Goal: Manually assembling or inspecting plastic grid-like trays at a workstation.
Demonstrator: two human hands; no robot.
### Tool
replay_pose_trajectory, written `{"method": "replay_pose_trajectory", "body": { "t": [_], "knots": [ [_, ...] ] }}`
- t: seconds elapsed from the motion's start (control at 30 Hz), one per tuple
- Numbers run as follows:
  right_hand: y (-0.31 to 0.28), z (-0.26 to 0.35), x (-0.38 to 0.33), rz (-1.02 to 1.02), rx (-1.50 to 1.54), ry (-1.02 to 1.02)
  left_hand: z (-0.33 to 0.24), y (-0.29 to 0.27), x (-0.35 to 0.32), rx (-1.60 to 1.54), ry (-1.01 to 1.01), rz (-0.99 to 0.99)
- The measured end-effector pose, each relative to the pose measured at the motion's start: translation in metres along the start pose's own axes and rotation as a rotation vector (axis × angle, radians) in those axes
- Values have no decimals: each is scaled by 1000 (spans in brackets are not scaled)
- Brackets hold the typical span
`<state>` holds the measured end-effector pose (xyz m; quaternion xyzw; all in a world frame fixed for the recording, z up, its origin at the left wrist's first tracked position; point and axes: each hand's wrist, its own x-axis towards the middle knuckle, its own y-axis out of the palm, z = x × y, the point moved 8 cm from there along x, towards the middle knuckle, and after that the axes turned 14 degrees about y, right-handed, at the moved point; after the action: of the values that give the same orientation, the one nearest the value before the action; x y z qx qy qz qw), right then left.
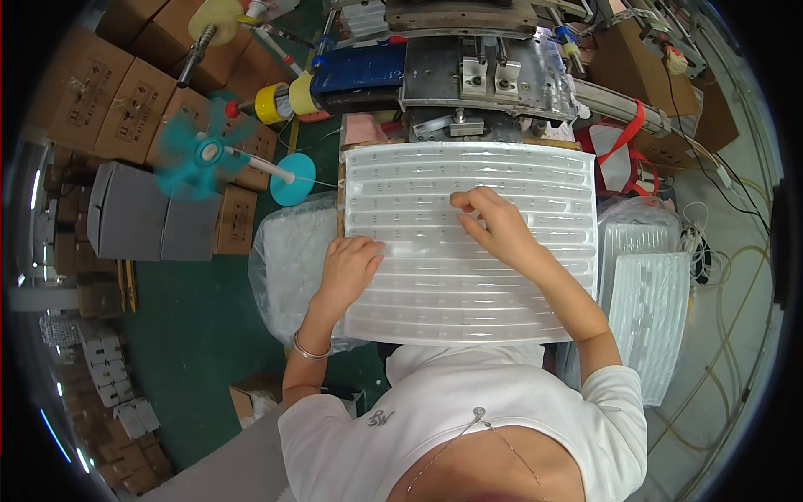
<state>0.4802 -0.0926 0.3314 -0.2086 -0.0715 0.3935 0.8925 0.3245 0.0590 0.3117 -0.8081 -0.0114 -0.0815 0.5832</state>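
Note:
A large white ribbed plastic tray (468, 289) lies in front of me, its long grooves running left to right. Small clear pieces sit in rows along its far grooves, too small to name. At the tray's left edge rests my left hand (347, 266), fingers laid over the rim and thumb apart, with nothing seen in it. My right hand (500, 227) is over the middle of the tray with its fingers curled in and thumb near them. Whatever it may pinch is too small or hidden to make out.
Beyond the tray stands a metal machine (493, 75) with a blue cover. A turquoise fan (209, 151) spins at the left, before stacked cardboard boxes (130, 109). Bagged white trays (297, 259) lie left; more ribbed trays (648, 309) are stacked right. Cables (698, 243) hang beyond them.

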Motion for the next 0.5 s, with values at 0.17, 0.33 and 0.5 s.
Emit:
{"method": "replay_pose_trajectory", "body": {
  "t": [0.17, 0.33, 0.5],
  "knots": [
    [34, 14, -15, 7, -374, -262, 11, -5, -1, -24, -70, -10],
    [78, 8, -22, -13, -728, -498, 13, -25, 29, -87, -87, -165],
    [39, 16, -8, 151, -148, -112, 5, -44, 74, -232, -97, -444]
  ]
}}
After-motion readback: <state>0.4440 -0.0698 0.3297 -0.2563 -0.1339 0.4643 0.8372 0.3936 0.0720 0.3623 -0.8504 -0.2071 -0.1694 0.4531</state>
